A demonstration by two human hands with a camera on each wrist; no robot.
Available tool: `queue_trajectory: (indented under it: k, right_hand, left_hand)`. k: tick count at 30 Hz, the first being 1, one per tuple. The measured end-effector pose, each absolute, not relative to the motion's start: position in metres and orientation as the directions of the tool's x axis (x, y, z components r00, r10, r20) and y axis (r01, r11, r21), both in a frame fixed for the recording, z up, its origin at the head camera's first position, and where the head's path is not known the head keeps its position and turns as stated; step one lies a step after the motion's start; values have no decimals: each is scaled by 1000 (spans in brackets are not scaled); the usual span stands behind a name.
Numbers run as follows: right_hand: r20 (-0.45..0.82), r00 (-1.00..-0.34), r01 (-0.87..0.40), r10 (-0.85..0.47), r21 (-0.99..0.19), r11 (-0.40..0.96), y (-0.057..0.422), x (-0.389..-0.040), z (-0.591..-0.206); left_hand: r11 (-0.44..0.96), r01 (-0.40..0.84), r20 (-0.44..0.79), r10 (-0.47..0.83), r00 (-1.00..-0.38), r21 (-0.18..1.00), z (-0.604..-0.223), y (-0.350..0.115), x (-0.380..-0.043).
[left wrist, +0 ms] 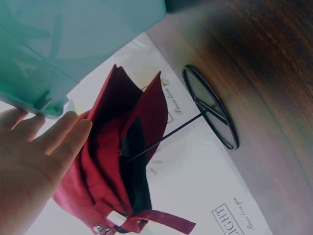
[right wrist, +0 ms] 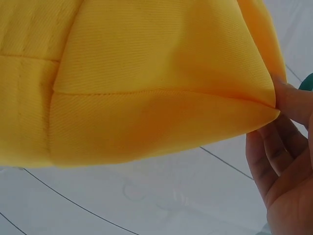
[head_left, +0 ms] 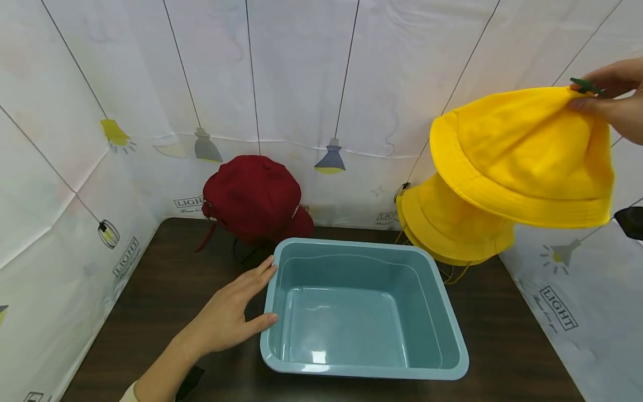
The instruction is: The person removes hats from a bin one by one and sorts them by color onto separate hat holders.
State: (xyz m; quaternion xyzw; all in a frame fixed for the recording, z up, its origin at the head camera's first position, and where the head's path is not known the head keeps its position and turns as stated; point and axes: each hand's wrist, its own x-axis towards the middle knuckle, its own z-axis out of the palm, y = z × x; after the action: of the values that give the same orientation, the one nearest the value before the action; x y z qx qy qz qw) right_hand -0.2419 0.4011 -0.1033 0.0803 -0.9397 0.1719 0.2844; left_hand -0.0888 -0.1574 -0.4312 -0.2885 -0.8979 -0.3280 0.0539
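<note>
My right hand [head_left: 617, 100] pinches the crown of a yellow bucket hat [head_left: 522, 156] beside a small green leaf-shaped tip. The hat hangs brim down, tilted, at the upper right. Below it and partly covered by it is a second yellow bucket hat [head_left: 452, 223] with thin yellow cords. With fingers extended, my left hand [head_left: 226, 312] touches the left rim of a light blue plastic basin [head_left: 364, 374], which holds nothing. Behind the basin, a dark red cap [head_left: 253, 195] sits on a black wire stand [left wrist: 210, 107], its strap dangling.
The dark brown table [head_left: 226, 374] stands in a corner of white cloth walls [head_left: 301, 72] printed with hanging lamps. A black object [head_left: 630, 222] shows at the right edge. Another dark item [head_left: 190, 382] lies by the left wrist.
</note>
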Motion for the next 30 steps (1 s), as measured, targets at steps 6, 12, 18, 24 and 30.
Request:
queue_trajectory:
  k: [6, 12, 18, 24, 30]
  right_hand:
    - [557, -830, -158, 18, -266, 951, 412, -250, -110]
    - [524, -851, -180, 9, -307, 935, 417, -255, -118]
    - [494, -869, -197, -30, -289, 937, 416, -255, -127]
    - [437, -899, -141, -18, -249, 958, 409, -250, -138]
    - [391, -920, -128, -31, -224, 966, 406, -249, -148]
  left_hand:
    - [623, 554, 286, 483, -828, 552, -431, -158, -88]
    - [621, 557, 289, 484, -826, 552, -433, -159, -88]
    - [622, 554, 287, 482, -828, 553, -433, -159, -88]
    - [626, 553, 289, 479, -829, 550, -431, -160, -87]
    - [623, 555, 292, 480, -828, 550, -431, -159, -86]
